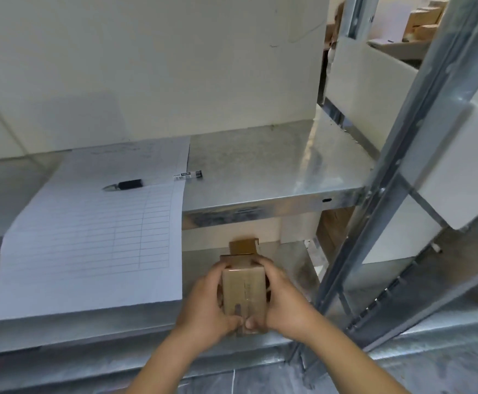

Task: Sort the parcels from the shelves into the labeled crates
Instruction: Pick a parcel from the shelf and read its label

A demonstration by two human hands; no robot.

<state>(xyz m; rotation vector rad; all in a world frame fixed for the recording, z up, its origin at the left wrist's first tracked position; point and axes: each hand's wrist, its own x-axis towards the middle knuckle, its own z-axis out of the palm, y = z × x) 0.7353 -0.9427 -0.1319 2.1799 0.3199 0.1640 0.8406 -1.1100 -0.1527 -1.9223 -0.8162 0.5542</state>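
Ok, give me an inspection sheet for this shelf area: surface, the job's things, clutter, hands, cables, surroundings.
Surface: galvanised metal shelf, bare on its right part.
Job's things: small brown cardboard parcel held in front of the shelf edge; a second small brown box just beyond it, on the level below; more cardboard boxes on the far rack, top right.
Clutter: ruled paper form on the shelf, overhanging its front edge; black pen across the form's right edge.
Hands: left hand and right hand grip the parcel's two sides, thumbs at its near end.
Cables: nothing seen.
Surroundings: slotted metal upright to the right; white wall panel behind.
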